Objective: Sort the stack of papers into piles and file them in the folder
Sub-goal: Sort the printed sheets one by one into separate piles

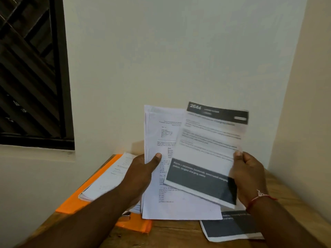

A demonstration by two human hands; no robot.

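Observation:
My left hand (143, 172) grips a stack of white printed papers (161, 133), held upright above the table with the thumb on its front. My right hand (249, 176) pinches a single sheet with dark header and footer bands (207, 151) at its right edge; this sheet overlaps the front of the stack and is tilted. An orange folder (75, 203) lies open on the table at the left with a pile of white papers (107, 178) on it. Another sheet with a dark band (231, 228) lies flat on the table at the lower right.
The wooden table (179, 231) stands in a corner between two pale walls. A dark window with a grille (30, 68) is at the upper left. A red thread bracelet (258, 197) is on my right wrist.

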